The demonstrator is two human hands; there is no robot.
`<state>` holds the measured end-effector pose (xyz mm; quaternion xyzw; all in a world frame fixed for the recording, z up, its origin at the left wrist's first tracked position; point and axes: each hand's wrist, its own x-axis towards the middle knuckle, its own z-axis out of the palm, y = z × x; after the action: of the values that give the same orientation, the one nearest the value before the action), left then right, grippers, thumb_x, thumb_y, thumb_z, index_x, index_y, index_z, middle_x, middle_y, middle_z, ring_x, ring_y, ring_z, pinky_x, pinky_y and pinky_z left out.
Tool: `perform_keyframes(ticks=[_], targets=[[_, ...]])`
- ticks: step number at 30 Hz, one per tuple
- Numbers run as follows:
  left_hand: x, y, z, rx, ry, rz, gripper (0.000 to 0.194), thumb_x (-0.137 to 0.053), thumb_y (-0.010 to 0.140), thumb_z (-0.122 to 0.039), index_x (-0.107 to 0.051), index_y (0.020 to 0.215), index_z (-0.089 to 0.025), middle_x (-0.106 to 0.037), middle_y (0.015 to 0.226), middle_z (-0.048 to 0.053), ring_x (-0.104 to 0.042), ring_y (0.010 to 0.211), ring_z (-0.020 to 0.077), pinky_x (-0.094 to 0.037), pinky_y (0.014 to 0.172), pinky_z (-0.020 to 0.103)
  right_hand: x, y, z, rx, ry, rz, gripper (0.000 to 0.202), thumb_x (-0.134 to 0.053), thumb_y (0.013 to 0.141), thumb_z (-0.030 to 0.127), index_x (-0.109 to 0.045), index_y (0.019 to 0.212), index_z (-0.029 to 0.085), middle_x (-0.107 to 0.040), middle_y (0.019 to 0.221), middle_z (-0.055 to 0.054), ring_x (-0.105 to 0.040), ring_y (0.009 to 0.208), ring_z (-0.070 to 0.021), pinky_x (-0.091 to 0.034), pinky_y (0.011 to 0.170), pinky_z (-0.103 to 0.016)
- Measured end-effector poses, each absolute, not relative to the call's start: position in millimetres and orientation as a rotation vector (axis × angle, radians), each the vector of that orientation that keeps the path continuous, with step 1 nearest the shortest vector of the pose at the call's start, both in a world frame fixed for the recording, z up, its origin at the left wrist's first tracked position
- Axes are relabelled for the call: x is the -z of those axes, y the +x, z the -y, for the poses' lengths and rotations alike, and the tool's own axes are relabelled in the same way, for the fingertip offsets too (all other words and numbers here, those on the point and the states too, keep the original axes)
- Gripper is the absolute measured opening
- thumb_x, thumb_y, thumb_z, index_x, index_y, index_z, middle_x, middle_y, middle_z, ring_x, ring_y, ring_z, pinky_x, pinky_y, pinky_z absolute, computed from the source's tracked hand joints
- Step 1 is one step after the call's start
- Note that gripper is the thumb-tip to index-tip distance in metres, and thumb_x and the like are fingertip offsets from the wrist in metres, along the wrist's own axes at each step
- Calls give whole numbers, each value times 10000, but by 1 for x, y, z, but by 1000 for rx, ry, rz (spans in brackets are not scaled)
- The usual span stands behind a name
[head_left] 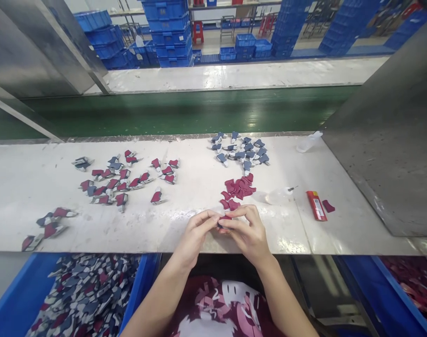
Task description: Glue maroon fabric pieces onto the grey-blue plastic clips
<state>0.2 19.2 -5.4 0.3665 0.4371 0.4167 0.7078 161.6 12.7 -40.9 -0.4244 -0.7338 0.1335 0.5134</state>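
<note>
My left hand (196,232) and my right hand (250,230) meet near the table's front edge. Between their fingertips they pinch a small dark red and navy piece (226,218), largely covered by the fingers. Just beyond lies a heap of thin, curved dark red pieces (239,188). Further back sits a group of navy and light grey parts (247,154). On the left side of the table, several similar parts (111,184) are scattered, many with a dark red face.
At right are a clear needle-tipped bottle (278,195), a red and yellow box (316,206), a lone red piece (328,206) and a white bottle (309,142). Blue bins (138,290) of parts flank me below. A green conveyor belt (199,112) runs behind; metal panels (392,140) stand either side.
</note>
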Motion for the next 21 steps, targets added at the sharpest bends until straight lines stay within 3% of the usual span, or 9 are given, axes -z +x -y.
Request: perform_keyframes(ticks=[4, 7, 10, 13, 17, 21], targets=[[6, -13, -27, -887, 902, -1029, 164, -644, 829, -295, -650, 715, -177, -632, 723, 19, -579, 711, 160, -459, 714, 278, 40, 157, -15, -289, -992, 1855, 298, -708, 862, 163, -719, 1086, 359, -653, 1055, -52, -566, 999, -227, -549, 837, -429], [3, -44, -42, -876, 1153, -1140, 171, -611, 838, -334, -639, 741, -195, -621, 725, 20, -573, 687, 181, -459, 682, 306, 42, 159, -16, -211, -1009, 1801, 456, -711, 858, 171, -604, 1270, 332, -587, 1146, -81, -576, 1058, -237, -552, 842, -421], [0, -89, -65, -967, 1613, -1474, 188, -528, 885, -351, -623, 792, -218, -613, 766, 22, -571, 752, 211, -446, 845, 397, 51, 175, -16, -14, -1121, 1526, 618, -726, 828, 179, -470, 1382, 279, -560, 1084, -82, -593, 976, -228, -553, 734, -371], [-3, -132, -90, -814, 2016, -1785, 231, -406, 924, -294, -621, 870, -228, -644, 795, 24, -593, 828, 235, -246, 1082, 554, 60, 201, -15, 267, -1338, 1225, 477, -741, 809, 241, -563, 1252, 250, -550, 1013, -68, -594, 911, -235, -536, 716, -383], [-10, -172, -122, -489, 2187, -2078, 276, -340, 926, -225, -616, 948, -225, -685, 804, 62, -609, 954, 288, -170, 1092, 640, 59, 222, -14, 360, -1539, 1063, 226, -716, 837, 332, -703, 1025, 207, -531, 1075, -116, -571, 1058, -318, -512, 861, -514], [-22, -176, -149, -186, 2363, -2155, 231, -405, 904, -216, -636, 896, -210, -732, 972, 150, -512, 1183, 406, -47, 1028, 780, 54, 218, -16, 190, -1638, 1181, 171, -699, 857, 338, -769, 967, 227, -460, 1319, -148, -429, 1285, -384, -491, 920, -544]])
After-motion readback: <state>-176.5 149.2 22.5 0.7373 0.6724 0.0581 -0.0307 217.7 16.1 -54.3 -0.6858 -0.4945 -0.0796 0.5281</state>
